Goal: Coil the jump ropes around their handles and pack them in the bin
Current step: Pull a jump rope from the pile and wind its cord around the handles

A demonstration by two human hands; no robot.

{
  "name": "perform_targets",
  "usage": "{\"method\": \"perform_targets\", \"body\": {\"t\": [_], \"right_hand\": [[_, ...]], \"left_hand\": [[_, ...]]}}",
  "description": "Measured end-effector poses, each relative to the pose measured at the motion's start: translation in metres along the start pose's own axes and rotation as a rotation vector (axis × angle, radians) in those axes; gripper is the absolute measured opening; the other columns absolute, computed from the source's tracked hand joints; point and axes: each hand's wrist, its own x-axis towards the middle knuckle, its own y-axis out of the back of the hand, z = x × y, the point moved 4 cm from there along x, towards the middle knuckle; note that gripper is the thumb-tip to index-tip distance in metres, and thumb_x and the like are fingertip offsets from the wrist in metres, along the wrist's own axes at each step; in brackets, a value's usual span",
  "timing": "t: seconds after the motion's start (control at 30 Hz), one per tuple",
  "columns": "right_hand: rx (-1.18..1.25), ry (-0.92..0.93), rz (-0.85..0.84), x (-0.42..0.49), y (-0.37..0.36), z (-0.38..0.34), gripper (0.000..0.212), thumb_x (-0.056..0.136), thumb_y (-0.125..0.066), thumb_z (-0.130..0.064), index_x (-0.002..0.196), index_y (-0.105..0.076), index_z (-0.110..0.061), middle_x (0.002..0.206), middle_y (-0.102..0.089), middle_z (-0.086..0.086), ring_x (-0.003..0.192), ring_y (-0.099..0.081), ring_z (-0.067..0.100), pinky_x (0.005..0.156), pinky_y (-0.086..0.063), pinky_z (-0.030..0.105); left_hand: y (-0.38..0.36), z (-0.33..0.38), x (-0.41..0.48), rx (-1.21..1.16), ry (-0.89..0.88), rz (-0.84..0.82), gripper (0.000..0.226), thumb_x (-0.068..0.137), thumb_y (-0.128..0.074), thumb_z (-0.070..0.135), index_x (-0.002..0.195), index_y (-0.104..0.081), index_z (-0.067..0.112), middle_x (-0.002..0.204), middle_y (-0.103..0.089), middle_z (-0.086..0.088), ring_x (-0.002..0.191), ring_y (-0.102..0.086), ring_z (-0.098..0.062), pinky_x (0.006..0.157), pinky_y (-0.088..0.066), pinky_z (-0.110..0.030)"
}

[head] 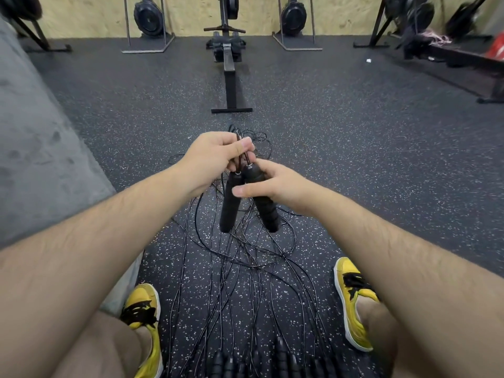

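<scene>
Ropes first: I see a tangle of thin black jump ropes [245, 263] sprawled over the speckled floor [354, 159] between two yellow shoes [351, 304]. More black handles [281, 350] lie at the floor's near edge. Above the tangle, the left hand [212, 156] pinches the cords [240, 160] just over two raised handles. The right hand [275, 184] curls round the ridged handle [266, 205], thumb across the front. The smooth handle [230, 205] hangs just beside it. A rowing machine [229, 64] stands toward the far edge.
</scene>
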Motion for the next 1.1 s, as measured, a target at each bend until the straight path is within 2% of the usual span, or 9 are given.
{"method": "perform_targets", "body": {"t": [0.27, 0.37, 0.43, 0.47, 0.57, 0.67, 0.8, 0.97, 1.1], "right_hand": [[0.096, 0.006, -0.004, 0.004, -0.015, 0.006, 0.018, 0.08, -0.083, -0.023, 0.091, -0.07, -0.018, 0.086, -0.071, -0.004, 0.079, -0.065, 0.013, 0.083, -0.052, 0.033], [0.027, -0.011, -0.018, 0.001, -0.01, 0.002, 0.028, 0.078, -0.081, -0.024, 0.098, -0.067, -0.009, 0.098, -0.076, 0.009, 0.092, -0.073, 0.027, 0.092, -0.057, 0.044], [-0.018, -0.032, -0.018, 0.0, -0.007, 0.002, 0.034, 0.074, -0.08, -0.025, 0.098, -0.065, -0.005, 0.1, -0.074, 0.019, 0.097, -0.072, 0.039, 0.092, -0.056, 0.054], [-0.054, -0.045, -0.018, -0.001, -0.006, 0.001, 0.035, 0.072, -0.08, -0.024, 0.096, -0.064, -0.004, 0.099, -0.074, 0.021, 0.096, -0.071, 0.041, 0.091, -0.056, 0.056], [-0.128, -0.07, -0.046, -0.001, -0.004, -0.003, 0.027, 0.072, -0.078, -0.017, 0.09, -0.065, -0.001, 0.091, -0.073, 0.023, 0.086, -0.073, 0.039, 0.082, -0.059, 0.057], [-0.204, -0.076, -0.038, -0.001, -0.005, -0.01, 0.031, 0.07, -0.079, -0.015, 0.095, -0.067, -0.001, 0.088, -0.075, 0.019, 0.077, -0.075, 0.031, 0.076, -0.061, 0.053], [-0.275, -0.068, -0.024, -0.005, 0.0, -0.015, 0.036, 0.069, -0.086, -0.029, 0.093, -0.07, -0.008, 0.085, -0.075, 0.01, 0.08, -0.073, 0.027, 0.082, -0.061, 0.045], [-0.606, -0.045, 0.201, -0.015, 0.023, -0.019, 0.062, 0.057, -0.087, -0.061, 0.102, -0.057, -0.03, 0.089, -0.063, -0.012, 0.08, -0.061, 0.01, 0.073, -0.049, 0.031], [-0.17, -0.069, 0.256, -0.022, 0.027, -0.007, 0.088, 0.066, -0.092, -0.039, 0.136, -0.037, -0.04, 0.11, -0.062, 0.004, 0.081, -0.074, 0.023, 0.066, -0.062, 0.039]], "left_hand": [[0.006, 0.007, 0.002, -0.069, 0.026, 0.017, 0.023, 0.099, -0.062, 0.025, 0.087, -0.072, 0.008, 0.083, -0.073, -0.005, 0.07, -0.061, -0.012, 0.062, -0.046, -0.024], [0.019, 0.012, -0.002, 0.528, -0.043, 0.105, 0.041, 0.1, -0.056, 0.046, 0.084, -0.074, 0.012, 0.083, -0.074, -0.006, 0.072, -0.065, -0.025, 0.074, -0.053, -0.035], [0.025, 0.023, -0.009, 0.973, -0.221, 0.18, 0.033, 0.1, -0.051, 0.041, 0.092, -0.07, 0.015, 0.092, -0.071, -0.004, 0.088, -0.064, -0.027, 0.082, -0.051, -0.038], [0.024, 0.028, -0.014, 1.055, -0.337, 0.133, 0.023, 0.095, -0.053, 0.031, 0.103, -0.068, 0.016, 0.104, -0.069, -0.003, 0.098, -0.063, -0.027, 0.088, -0.05, -0.039], [0.008, 0.026, -0.025, 1.142, -0.529, -0.254, 0.069, 0.066, -0.055, 0.02, 0.135, -0.055, 0.016, 0.134, -0.056, -0.004, 0.121, -0.057, -0.027, 0.101, -0.046, -0.044], [-0.008, 0.014, -0.026, 1.282, -0.587, -0.39, 0.083, 0.065, -0.064, 0.033, 0.144, -0.046, 0.016, 0.133, -0.054, -0.006, 0.114, -0.057, -0.028, 0.096, -0.046, -0.044], [-0.008, 0.012, -0.019, 1.329, -0.532, -0.341, 0.064, 0.072, -0.077, 0.038, 0.125, -0.05, 0.016, 0.11, -0.054, -0.003, 0.092, -0.059, -0.028, 0.08, -0.043, -0.037], [0.02, 0.004, -0.014, 1.043, -0.206, -0.232, 0.05, 0.07, -0.077, 0.026, 0.109, -0.046, 0.022, 0.098, -0.052, 0.005, 0.08, -0.058, -0.02, 0.064, -0.045, -0.034], [0.04, 0.003, -0.01, 0.905, -0.09, -0.103, 0.043, 0.07, -0.078, 0.02, 0.099, -0.047, 0.016, 0.086, -0.058, 0.003, 0.066, -0.054, -0.014, 0.053, -0.04, -0.031]]}}
